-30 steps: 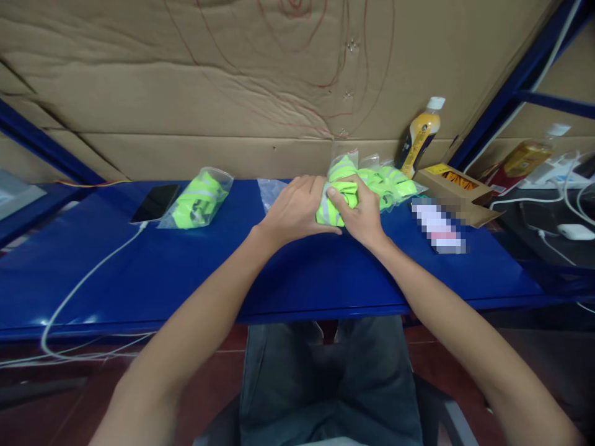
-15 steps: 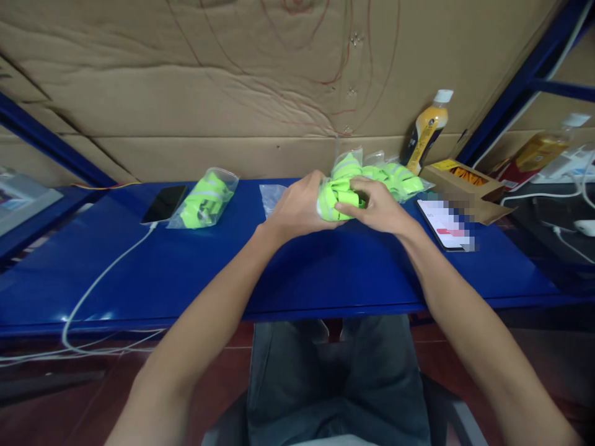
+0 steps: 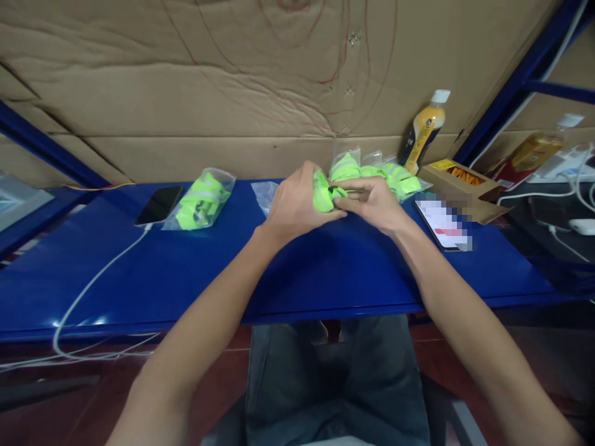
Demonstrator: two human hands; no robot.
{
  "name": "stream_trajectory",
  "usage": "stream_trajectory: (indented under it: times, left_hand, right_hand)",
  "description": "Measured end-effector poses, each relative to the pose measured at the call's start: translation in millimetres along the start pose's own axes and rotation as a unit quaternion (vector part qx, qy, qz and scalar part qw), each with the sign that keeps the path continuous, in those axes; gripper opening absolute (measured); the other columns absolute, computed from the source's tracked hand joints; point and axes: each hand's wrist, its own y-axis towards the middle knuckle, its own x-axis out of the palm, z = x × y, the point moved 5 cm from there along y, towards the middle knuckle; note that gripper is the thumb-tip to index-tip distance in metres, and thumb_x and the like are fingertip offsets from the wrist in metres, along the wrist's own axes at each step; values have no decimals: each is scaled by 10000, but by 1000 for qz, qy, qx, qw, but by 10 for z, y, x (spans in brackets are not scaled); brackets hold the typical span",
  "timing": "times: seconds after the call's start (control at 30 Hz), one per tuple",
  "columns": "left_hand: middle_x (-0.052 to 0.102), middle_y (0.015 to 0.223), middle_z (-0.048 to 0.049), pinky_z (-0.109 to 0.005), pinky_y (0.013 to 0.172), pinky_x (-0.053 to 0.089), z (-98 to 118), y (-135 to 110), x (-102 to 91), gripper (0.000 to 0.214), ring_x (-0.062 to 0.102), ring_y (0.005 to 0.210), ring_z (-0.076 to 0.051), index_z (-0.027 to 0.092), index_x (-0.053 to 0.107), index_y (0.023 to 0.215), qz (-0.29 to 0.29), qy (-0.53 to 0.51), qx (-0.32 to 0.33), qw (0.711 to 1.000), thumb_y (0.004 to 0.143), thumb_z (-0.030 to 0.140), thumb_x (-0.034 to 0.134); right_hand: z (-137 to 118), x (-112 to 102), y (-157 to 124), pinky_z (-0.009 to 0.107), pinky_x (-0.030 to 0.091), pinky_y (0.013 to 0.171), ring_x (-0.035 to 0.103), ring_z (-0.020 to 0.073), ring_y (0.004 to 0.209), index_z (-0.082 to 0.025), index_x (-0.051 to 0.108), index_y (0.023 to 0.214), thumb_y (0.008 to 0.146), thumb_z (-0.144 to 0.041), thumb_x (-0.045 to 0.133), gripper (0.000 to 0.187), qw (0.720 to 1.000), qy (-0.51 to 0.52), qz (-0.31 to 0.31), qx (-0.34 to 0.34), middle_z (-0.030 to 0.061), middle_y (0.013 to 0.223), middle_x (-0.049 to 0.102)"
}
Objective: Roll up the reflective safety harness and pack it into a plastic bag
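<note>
My left hand and my right hand meet above the blue shelf, both closed around a folded neon-green reflective vest. The vest is squeezed into a small bundle between my palms, lifted slightly off the surface. Just behind my hands lies a pile of bagged green vests against the cardboard wall. An empty clear plastic bag lies flat just left of my left hand.
Another bagged green vest lies to the left beside a black phone with a white cable. A second phone, a cardboard box and a yellow drink bottle stand to the right.
The vest bundle has been compressed smaller and lifted a little; my hands have closed in tighter around it, with my right hand sliding left toward my left.
</note>
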Motion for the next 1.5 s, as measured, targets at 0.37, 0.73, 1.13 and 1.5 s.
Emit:
stream_trajectory:
  times: [0.37, 0.73, 1.13, 1.5]
  left_hand:
    - [661, 1420, -212, -506, 1047, 554, 185, -29, -19, 1056, 662, 1289, -395, 166, 438, 1554, -95, -59, 68, 991, 716, 575, 935]
    - [760, 859, -42, -286, 615, 494, -230, -17, -100, 540, 695, 770, -229, 181, 787, 914, -365, -261, -127, 885, 705, 666, 901]
    - [759, 872, -48, -257, 675, 516, -162, -38, 173, 503, 659, 738, -157, 137, 793, 964, -180, -515, -226, 807, 617, 424, 1018]
    - [753, 876, -46, -259, 632, 470, -215, -30, 51, 436, 638, 730, -170, 174, 828, 1005, -268, -438, -171, 841, 756, 520, 923]
  right_hand:
    - [149, 280, -7, 258, 333, 523, 446, 109, 536, -193, 563, 529, 741, -210, 637, 225, 996, -71, -58, 24, -41, 529, 488]
    - [-224, -41, 158, 306, 613, 756, 725, 206, 849, -192, 891, 984, 722, -519, 955, 424, 974, -28, -221, 34, 52, 911, 825]
    - [-296, -122, 81, 289, 555, 735, 701, 200, 845, -190, 867, 1039, 771, -623, 906, 512, 991, -68, -111, -22, 25, 919, 800]
    - [-389, -82, 111, 279, 493, 783, 635, 163, 877, -200, 824, 878, 925, -577, 773, 383, 983, -91, -144, -68, 42, 955, 753]
